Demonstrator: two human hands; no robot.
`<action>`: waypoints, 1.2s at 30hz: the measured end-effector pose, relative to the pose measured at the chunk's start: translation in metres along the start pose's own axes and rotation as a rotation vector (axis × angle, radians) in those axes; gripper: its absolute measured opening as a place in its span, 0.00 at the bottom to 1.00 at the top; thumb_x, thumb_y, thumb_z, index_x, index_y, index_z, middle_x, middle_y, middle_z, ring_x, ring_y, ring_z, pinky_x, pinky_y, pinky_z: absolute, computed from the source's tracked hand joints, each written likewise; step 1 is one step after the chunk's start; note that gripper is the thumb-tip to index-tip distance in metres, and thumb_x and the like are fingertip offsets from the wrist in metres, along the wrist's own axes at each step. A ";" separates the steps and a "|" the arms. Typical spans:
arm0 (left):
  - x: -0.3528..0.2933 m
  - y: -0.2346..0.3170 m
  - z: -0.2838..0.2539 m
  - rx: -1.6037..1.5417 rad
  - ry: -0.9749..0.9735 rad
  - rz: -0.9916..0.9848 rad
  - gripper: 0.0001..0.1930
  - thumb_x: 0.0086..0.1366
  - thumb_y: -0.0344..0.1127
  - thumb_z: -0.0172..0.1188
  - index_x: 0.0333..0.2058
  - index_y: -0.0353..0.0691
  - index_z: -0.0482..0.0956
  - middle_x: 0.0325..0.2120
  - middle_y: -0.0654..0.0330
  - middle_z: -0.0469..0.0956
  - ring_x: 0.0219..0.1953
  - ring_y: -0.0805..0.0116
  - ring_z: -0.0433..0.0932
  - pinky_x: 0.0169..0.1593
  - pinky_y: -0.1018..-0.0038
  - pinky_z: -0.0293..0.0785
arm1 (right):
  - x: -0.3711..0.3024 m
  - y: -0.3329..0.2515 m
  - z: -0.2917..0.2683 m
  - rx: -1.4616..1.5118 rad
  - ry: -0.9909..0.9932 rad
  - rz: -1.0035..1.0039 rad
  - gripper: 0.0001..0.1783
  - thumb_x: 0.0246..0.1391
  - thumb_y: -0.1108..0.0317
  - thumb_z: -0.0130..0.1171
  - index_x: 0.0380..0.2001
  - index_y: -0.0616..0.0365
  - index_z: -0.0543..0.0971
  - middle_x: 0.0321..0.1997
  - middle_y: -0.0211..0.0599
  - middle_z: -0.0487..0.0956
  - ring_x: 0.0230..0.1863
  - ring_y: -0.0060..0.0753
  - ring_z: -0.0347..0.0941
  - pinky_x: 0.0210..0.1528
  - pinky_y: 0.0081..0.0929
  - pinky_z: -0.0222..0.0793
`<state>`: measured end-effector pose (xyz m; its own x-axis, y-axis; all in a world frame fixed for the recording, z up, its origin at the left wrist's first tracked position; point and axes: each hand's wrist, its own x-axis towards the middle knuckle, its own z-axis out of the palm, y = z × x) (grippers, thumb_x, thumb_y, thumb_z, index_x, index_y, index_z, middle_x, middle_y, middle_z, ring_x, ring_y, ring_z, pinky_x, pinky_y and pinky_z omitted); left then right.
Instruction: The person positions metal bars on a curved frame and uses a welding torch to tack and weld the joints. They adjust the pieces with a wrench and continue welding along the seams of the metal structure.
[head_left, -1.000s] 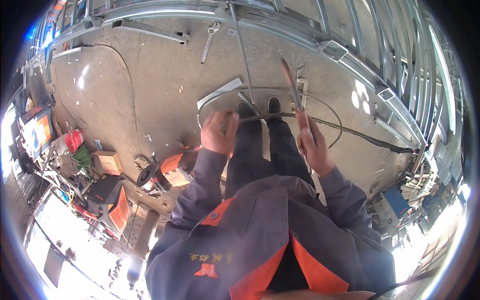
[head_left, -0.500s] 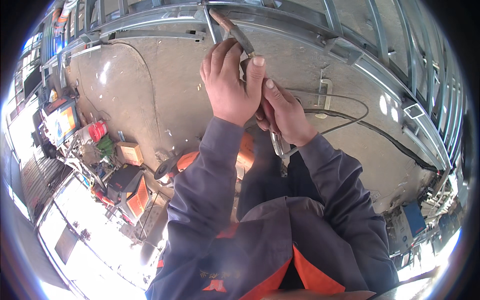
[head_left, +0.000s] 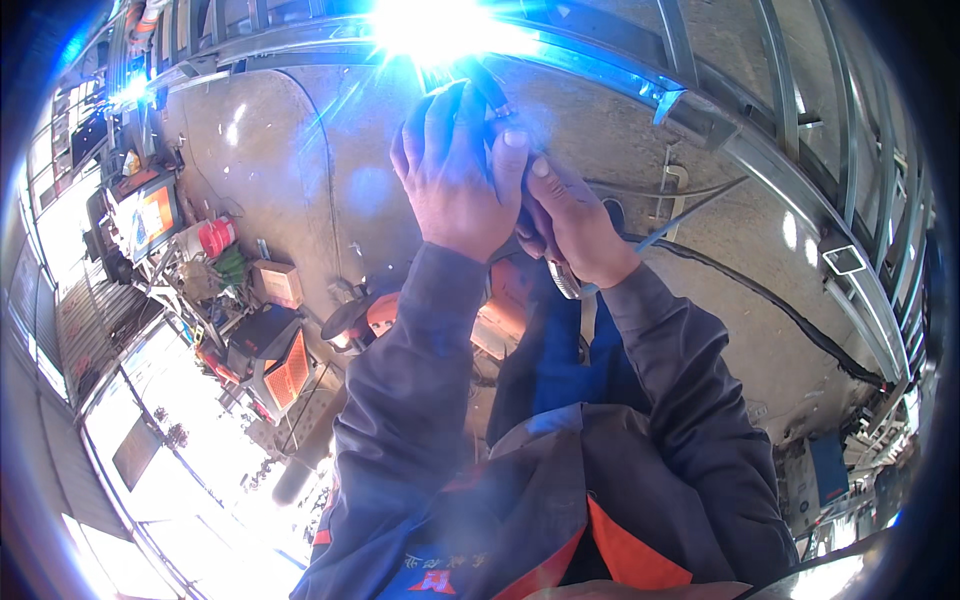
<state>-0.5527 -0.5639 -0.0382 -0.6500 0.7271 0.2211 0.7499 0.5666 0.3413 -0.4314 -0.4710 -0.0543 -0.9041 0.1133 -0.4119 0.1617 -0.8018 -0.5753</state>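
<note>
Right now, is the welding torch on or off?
On: a blinding blue-white glare bursts at the front end of the torch, tinting the left hand and metal frame blue.

Blue-white glare [head_left: 430, 28] blots out the top, seemingly an arc; edges bend.

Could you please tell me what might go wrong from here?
The bare left hand is close to the bright arc, so heat or spatter might burn it. The arc's glare hides part of the metal frame by the torch, so a misplaced weld could go unnoticed. The black cable might snag a step.
</note>
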 end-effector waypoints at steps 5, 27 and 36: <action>0.002 -0.001 0.000 0.065 0.044 0.052 0.24 0.70 0.50 0.58 0.57 0.40 0.77 0.54 0.54 0.77 0.60 0.49 0.69 0.64 0.53 0.60 | 0.003 0.001 -0.002 0.009 -0.032 0.021 0.29 0.77 0.47 0.42 0.66 0.57 0.70 0.25 0.24 0.70 0.21 0.14 0.62 0.23 0.18 0.58; 0.003 0.000 0.003 0.117 0.002 0.059 0.27 0.71 0.51 0.56 0.60 0.37 0.75 0.56 0.52 0.76 0.60 0.49 0.71 0.66 0.53 0.60 | 0.008 0.014 -0.012 0.075 -0.098 -0.034 0.32 0.75 0.41 0.44 0.63 0.57 0.70 0.27 0.26 0.71 0.22 0.15 0.64 0.23 0.18 0.60; 0.000 0.000 0.003 0.138 -0.028 0.029 0.23 0.72 0.51 0.55 0.56 0.40 0.76 0.54 0.54 0.77 0.59 0.49 0.71 0.62 0.52 0.62 | 0.010 0.019 -0.013 0.064 -0.084 -0.027 0.30 0.75 0.43 0.45 0.65 0.56 0.70 0.25 0.23 0.70 0.22 0.14 0.62 0.23 0.18 0.59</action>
<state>-0.5529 -0.5628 -0.0408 -0.6260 0.7530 0.2028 0.7791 0.5922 0.2058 -0.4322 -0.4772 -0.0783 -0.9381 0.0881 -0.3350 0.1136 -0.8353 -0.5379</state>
